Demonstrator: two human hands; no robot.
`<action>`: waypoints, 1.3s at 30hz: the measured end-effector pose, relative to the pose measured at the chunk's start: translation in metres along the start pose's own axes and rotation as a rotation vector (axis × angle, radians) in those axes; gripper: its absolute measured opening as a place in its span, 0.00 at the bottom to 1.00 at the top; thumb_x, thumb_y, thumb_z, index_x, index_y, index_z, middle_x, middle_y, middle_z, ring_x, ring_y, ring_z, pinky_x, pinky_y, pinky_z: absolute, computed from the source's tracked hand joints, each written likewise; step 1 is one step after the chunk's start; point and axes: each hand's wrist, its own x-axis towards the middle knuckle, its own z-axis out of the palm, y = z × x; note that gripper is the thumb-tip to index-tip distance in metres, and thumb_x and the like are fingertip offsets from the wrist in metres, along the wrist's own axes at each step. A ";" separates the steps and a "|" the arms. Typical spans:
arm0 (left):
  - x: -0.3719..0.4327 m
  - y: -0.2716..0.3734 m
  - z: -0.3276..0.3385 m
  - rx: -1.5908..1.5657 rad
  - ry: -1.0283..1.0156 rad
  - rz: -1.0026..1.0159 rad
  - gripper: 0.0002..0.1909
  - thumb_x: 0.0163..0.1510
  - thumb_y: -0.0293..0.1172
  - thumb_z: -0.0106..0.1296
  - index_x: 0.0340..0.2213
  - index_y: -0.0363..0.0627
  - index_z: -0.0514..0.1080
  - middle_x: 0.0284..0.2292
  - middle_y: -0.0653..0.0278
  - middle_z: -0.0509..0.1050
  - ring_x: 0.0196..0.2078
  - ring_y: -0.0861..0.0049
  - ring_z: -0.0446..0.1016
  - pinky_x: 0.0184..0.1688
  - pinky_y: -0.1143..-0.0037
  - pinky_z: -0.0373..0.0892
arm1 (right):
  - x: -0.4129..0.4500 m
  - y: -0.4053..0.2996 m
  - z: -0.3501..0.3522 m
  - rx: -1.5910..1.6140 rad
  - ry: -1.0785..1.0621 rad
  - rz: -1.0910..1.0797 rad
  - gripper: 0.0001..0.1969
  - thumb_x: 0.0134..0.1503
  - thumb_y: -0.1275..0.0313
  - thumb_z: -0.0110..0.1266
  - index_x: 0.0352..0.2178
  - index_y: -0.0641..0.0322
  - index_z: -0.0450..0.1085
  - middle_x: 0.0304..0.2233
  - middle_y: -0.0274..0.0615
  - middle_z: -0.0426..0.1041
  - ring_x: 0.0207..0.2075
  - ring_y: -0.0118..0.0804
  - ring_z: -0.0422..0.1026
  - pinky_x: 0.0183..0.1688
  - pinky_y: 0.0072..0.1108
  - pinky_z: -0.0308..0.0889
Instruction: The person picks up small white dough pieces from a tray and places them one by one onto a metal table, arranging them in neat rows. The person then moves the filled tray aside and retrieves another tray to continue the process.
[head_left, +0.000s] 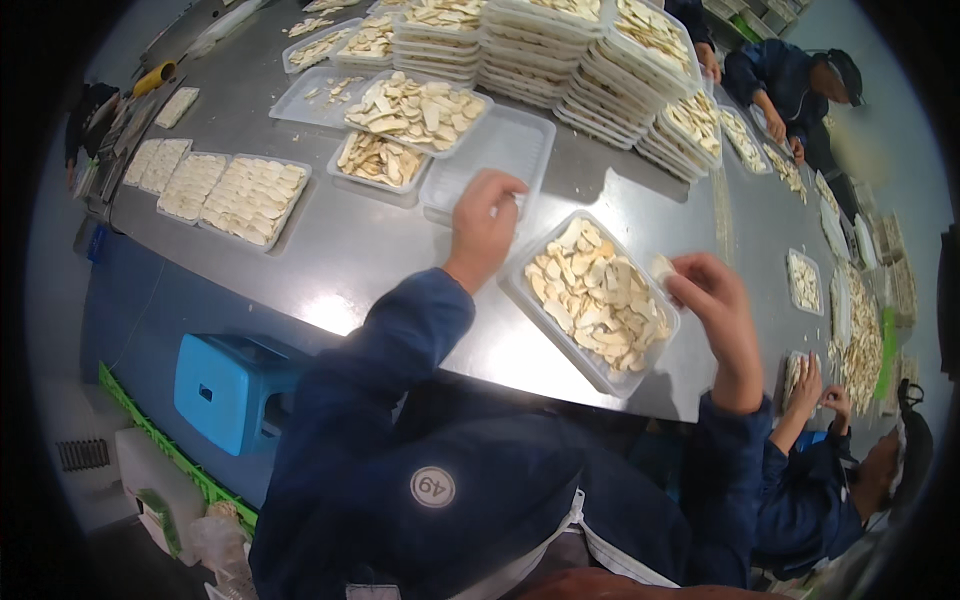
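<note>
A clear plastic tray (538, 315) of pale dried slices (600, 285) lies at an angle on the metal table in front of me. At its right rim, my right hand (709, 289) pinches one pale slice (661, 268) between thumb and fingers. My left hand (487, 217) hovers with curled fingers near an empty plastic tray (532, 142); the fingertips are blurred, so whether they hold something is unclear. Behind it, a tray heaped with slices (420, 112) overlaps a smaller filled tray (379, 161) and a tray with a few fragments (300, 97).
Tall stacks of filled trays (525, 56) stand at the back. Trays with slices in neat rows (251, 199) lie at left. A blue plastic stool (217, 397) stands below the table. Co-workers (787, 82) work at the upper right and lower right (810, 495), beside a slice pile (861, 337).
</note>
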 end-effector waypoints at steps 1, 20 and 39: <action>0.001 -0.002 -0.001 0.009 -0.019 -0.023 0.10 0.54 0.15 0.46 0.35 0.37 0.75 0.34 0.56 0.74 0.35 0.62 0.74 0.38 0.70 0.70 | 0.027 -0.013 0.021 0.008 -0.096 -0.055 0.09 0.61 0.74 0.63 0.41 0.68 0.76 0.33 0.31 0.77 0.34 0.22 0.73 0.38 0.17 0.69; -0.014 -0.003 -0.006 0.002 -0.199 -0.170 0.10 0.59 0.18 0.47 0.39 0.37 0.77 0.34 0.59 0.78 0.30 0.75 0.75 0.35 0.77 0.71 | -0.034 0.033 0.009 0.025 0.342 0.027 0.10 0.67 0.69 0.58 0.43 0.67 0.77 0.30 0.34 0.76 0.31 0.22 0.72 0.35 0.16 0.66; -0.057 0.024 -0.026 -0.228 -0.441 -0.744 0.13 0.62 0.19 0.47 0.47 0.35 0.74 0.41 0.63 0.79 0.40 0.83 0.75 0.44 0.81 0.70 | -0.072 0.121 0.025 0.399 0.459 0.189 0.07 0.62 0.73 0.61 0.39 0.63 0.71 0.29 0.29 0.73 0.25 0.18 0.67 0.28 0.13 0.61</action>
